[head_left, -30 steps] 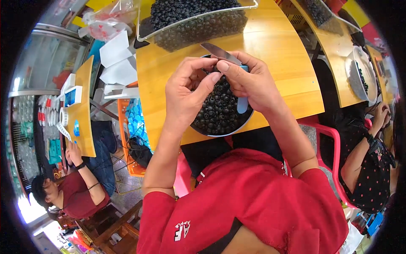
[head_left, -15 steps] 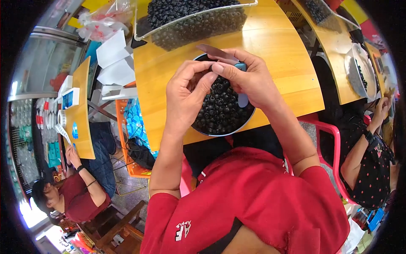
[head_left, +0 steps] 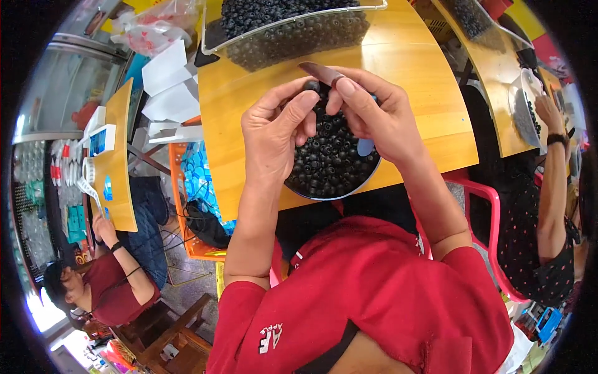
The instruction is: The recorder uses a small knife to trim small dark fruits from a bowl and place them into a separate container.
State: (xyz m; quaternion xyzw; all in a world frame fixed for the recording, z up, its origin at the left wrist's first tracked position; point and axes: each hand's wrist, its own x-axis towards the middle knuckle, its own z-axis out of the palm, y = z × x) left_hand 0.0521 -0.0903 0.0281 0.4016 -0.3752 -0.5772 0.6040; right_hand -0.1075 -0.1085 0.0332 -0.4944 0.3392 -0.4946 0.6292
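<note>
- Berry (head_left: 311, 85): one small dark round fruit, pinched between the left hand's thumb and forefinger, held above the far rim of the bowl and touching the knife blade.
- Wooden table (head_left: 411, 68): yellow-orange top, largest surface in view; carries the bowl near its front edge and the clear tray at its far edge.
- Clear plastic tray (head_left: 293, 28): heaped with the same dark berries, well beyond the hands.
- Bowl (head_left: 333, 159): round, filled with dark berries, directly under both hands; a pale blue scoop-like piece (head_left: 365, 147) shows at its right side, partly hidden.
- Left hand (head_left: 274, 134): fingers curled inward, thumb and forefinger closed on the single berry; remaining fingers loosely bent over the bowl.
- Right hand (head_left: 380, 115): clenched round the handle of a small knife (head_left: 321, 71), thumb braced along it; blade points left and away, its edge at the berry.
- Change from half a second ago: both hands now sit nearer the far side of the bowl, and the blade tip has closed onto the berry rather than standing clear of it. Judgement: a cut or trim on this berry is under way.
- Surroundings: a seated person in a dark red top (head_left: 106, 287) at lower left; another person's forearm with a dark wristband (head_left: 554, 140) at a neighbouring table, right.
</note>
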